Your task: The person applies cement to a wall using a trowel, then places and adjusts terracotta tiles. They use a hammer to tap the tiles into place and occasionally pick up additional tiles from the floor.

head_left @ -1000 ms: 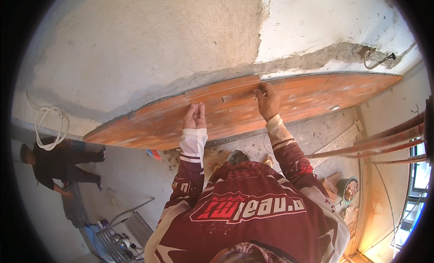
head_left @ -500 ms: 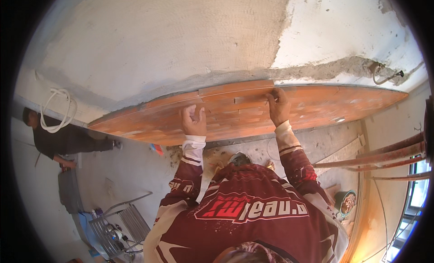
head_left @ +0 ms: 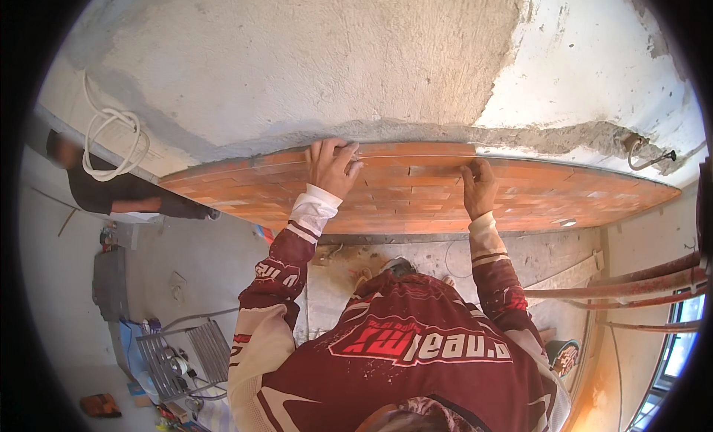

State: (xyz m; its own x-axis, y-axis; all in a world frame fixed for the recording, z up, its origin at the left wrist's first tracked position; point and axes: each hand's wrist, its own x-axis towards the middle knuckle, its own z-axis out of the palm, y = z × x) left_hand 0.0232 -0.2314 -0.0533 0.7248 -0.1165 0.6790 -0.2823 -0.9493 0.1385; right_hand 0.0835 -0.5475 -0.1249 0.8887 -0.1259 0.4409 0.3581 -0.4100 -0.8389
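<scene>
A long orange brick tile [head_left: 416,149] lies in the top row of the brick-tiled wall face [head_left: 416,183], against rough plaster. My left hand [head_left: 332,168] is bent over this tile's left end, fingers at its upper edge and thumb to the right. Just below the tile's right end, my right hand [head_left: 479,187] has its fingers closed against the tiles; whatever sits between the fingertips is hidden. A thin pale string [head_left: 438,156] runs level across the top row, between both hands.
Looped white cable [head_left: 111,146] hangs at left, near a person in dark clothes [head_left: 111,187]. Reddish pipes [head_left: 624,287] jut in at right. A bucket [head_left: 564,356] stands low right; a metal rack [head_left: 186,361] and tools lie lower left. A dark cable end [head_left: 668,156] pokes from the wall.
My left hand has risen from the tile faces to the top row's upper edge. My right hand has slipped slightly below the tile's right end. The view has shifted a little.
</scene>
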